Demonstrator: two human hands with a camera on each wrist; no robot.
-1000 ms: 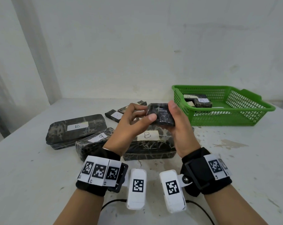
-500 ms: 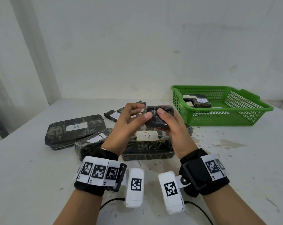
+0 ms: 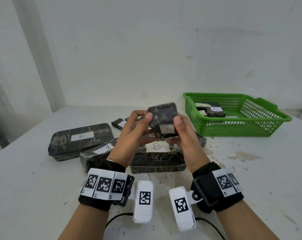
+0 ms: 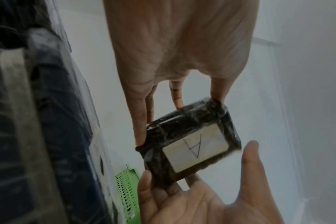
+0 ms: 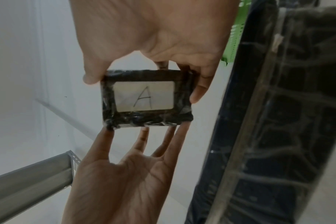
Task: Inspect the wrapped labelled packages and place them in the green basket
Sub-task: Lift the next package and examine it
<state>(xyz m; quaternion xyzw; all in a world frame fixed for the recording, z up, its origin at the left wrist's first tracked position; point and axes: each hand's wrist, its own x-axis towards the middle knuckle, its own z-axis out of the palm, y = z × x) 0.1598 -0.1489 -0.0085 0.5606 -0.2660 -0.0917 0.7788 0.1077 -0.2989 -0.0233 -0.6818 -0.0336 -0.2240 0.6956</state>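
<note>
Black wrapped package [image 3: 164, 121] labelled A — left hand [image 3: 135, 131] fingers pinch it | right hand [image 3: 185, 135] likewise, seemingly.

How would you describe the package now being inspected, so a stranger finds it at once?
Start at the green basket, then look left to both hands above the table. They hold up a small black wrapped package, its white label marked A; unlike the long packages lying below, it is short and off the table.

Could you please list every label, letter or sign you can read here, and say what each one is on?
"A": label of the small package held between left hand and right hand.
"B": left flat package on the table.
"B": package under the hands.
"A": package in the green basket.
Label beside the left wrist: unclear.
Wristband markers: patterns, no text.
</note>
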